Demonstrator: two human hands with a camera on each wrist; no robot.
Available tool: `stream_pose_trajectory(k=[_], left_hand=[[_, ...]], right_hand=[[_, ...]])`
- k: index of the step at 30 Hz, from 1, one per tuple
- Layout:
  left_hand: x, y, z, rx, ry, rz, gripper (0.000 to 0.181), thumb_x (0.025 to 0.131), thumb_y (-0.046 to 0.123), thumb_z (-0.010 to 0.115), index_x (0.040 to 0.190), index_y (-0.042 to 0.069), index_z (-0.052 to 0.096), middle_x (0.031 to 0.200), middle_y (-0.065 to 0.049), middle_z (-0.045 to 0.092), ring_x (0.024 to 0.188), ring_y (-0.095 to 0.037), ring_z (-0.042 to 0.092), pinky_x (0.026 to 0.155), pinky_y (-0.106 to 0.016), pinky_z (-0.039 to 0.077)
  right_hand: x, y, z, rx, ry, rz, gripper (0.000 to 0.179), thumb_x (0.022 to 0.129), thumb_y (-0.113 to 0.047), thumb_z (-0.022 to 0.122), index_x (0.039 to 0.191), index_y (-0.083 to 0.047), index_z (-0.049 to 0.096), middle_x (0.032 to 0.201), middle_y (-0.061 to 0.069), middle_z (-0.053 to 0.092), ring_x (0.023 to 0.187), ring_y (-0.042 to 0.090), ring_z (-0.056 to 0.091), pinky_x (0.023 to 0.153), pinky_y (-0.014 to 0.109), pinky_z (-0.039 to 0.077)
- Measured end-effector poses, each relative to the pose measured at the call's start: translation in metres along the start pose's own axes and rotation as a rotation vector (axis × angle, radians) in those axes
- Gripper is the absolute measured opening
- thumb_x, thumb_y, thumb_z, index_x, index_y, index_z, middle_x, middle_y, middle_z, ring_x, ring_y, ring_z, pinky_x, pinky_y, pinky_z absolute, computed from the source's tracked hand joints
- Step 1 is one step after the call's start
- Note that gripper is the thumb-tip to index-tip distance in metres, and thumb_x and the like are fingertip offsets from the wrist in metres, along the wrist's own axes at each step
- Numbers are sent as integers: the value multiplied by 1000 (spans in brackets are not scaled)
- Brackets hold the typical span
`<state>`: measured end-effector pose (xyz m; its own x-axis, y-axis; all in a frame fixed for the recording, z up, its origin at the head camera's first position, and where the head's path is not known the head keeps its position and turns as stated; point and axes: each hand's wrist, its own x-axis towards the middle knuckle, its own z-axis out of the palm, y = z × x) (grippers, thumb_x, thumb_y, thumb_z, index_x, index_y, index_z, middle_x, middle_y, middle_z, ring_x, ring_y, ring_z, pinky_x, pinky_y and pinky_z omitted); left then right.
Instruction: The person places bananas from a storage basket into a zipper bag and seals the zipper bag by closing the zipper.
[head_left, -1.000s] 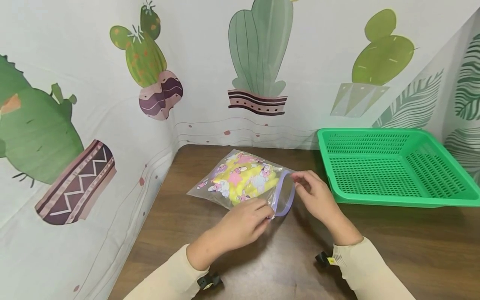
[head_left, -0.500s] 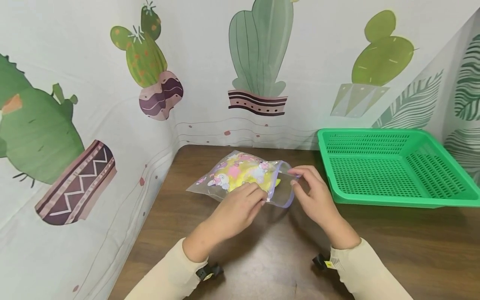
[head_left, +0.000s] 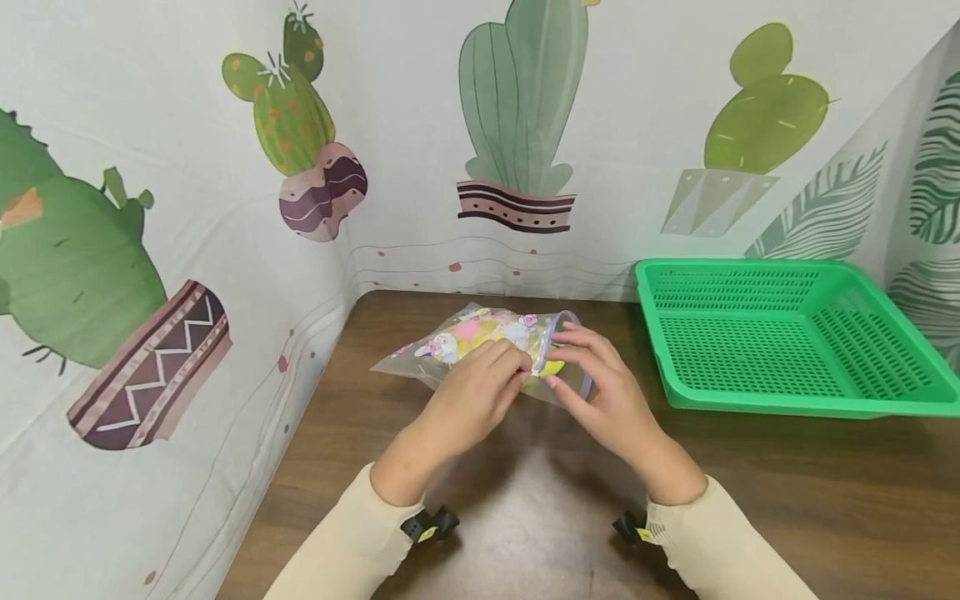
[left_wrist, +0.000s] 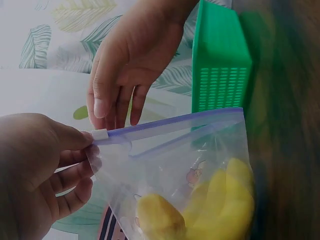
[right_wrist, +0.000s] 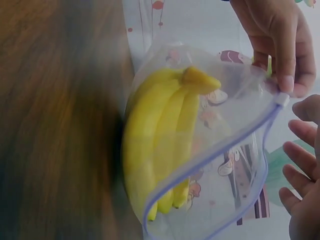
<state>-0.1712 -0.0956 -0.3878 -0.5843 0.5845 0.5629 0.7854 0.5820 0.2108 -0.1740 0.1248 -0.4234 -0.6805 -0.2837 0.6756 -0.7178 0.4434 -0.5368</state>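
Bag, place: the clear zip bag (head_left: pixel 442 346) lies on the left part of the desk (head_left: pixel 540 517), near the far edge, its closed end towards the far-left corner and its mouth facing right.
Bag, handling: the film looks thin, limp and slippery, likely to fold or slide under a light touch; it weighs next to nothing itself, so most of the load should be the fruit.
Bananas, handling: the bananas (right_wrist: pixel 145 145) are probably firm with some heft; if real, they would bruise when squeezed. Real or toy, I cannot tell through the film.
Where to hold: the purple zip strip (left_wrist: pixel 180 121) seems the stiffest part, best pinched at its slider end; the bunch is best lifted by its joined stem.
Bag, looks: see-through, printed with pink stars and small cartoon figures, the mouth gaping.
Bananas, looks: plain yellow, one bunch, wholly inside, tips towards the mouth.
Left hand: the left hand (head_left: pixel 480 400) pinches the white slider (left_wrist: pixel 100 134) between thumb and forefinger.
Right hand: the right hand (head_left: pixel 611 404) has fingers spread and slightly bent around the mouth, gripping nothing; whether a fingertip touches the film is unclear.
Basket: the green basket (head_left: pixel 810 405) stands to the bag's right, by the desk's far edge.
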Motion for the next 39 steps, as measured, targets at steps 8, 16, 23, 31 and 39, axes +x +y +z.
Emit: stream_pose_trajectory(k=[8, 16, 23, 31, 39], left_hand=[[9, -3, -1, -23, 20, -32, 5, 99, 8, 61, 103, 10, 63, 97, 3, 62, 89, -12, 57, 81, -26, 49], [18, -2, -3, -37, 42, -66, 5, 98, 9, 63, 103, 11, 64, 99, 1, 65, 90, -13, 60, 80, -27, 50], [18, -1, -3, -41, 37, -83, 4, 97, 10, 65, 102, 11, 65, 97, 2, 65, 88, -13, 60, 79, -28, 50], [17, 0, 0, -32, 36, -78, 4, 97, 11, 66, 101, 11, 66, 96, 2, 66, 90, -13, 61, 81, -28, 51], [17, -1, 3, -21, 27, -76, 4, 98, 11, 65, 102, 11, 65, 97, 2, 66, 91, -13, 62, 83, -29, 51]], right_hand=[[6, -1, 9, 3, 1, -13, 29, 85, -4, 77, 113, -9, 72, 121, 9, 71, 135, 31, 55, 122, 43, 32], [16, -1, 14, 37, 57, 0, 22, 85, -1, 77, 106, -6, 74, 111, 13, 74, 114, 29, 67, 122, 33, 32], [16, -2, 16, -2, 68, -12, 22, 83, -1, 78, 104, -7, 75, 108, 11, 75, 107, 25, 68, 120, 35, 34], [13, 1, 15, -27, 53, -22, 19, 84, -1, 77, 102, -8, 74, 104, 8, 75, 103, 23, 68, 119, 38, 35], [12, 7, 17, -45, 51, -43, 19, 85, -3, 77, 103, -9, 73, 103, 6, 74, 101, 21, 68, 119, 40, 34]])
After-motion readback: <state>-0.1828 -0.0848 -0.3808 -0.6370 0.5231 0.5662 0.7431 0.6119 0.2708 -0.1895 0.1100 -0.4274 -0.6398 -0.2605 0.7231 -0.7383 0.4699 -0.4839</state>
